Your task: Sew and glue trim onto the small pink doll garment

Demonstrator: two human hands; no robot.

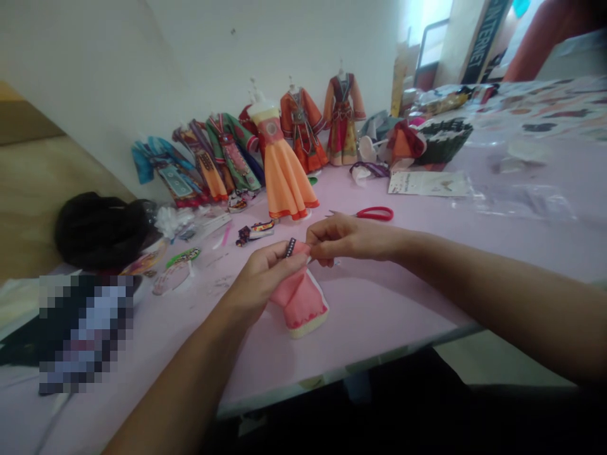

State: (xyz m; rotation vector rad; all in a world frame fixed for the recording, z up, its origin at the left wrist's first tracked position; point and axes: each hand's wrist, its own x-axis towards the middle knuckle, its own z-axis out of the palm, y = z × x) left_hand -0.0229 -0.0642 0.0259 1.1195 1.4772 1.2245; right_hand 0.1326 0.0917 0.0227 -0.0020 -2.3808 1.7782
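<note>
My left hand [260, 276] pinches a small pink doll garment [306, 294] near its upper end. The garment has a dark, white-dotted trim [291, 247] at the top and a cream band along its lower edge. At the garment's upper right edge, my right hand [339, 239] has thumb and fingers pressed together; whatever sits between them is too small to make out. Just beyond my right hand lie red-handled scissors [374, 213]. Behind both hands, a doll form wears an orange dress [286, 174] with a red hem.
Several small robes [303, 126] stand along the wall. A black bundle [102, 227] and packaging lie left, by green scraps [184, 257]. To the right are a dark green basket [446, 140], a white card [427, 183] and clear plastic bags [526, 201]. The table edge [351, 370] runs close in front.
</note>
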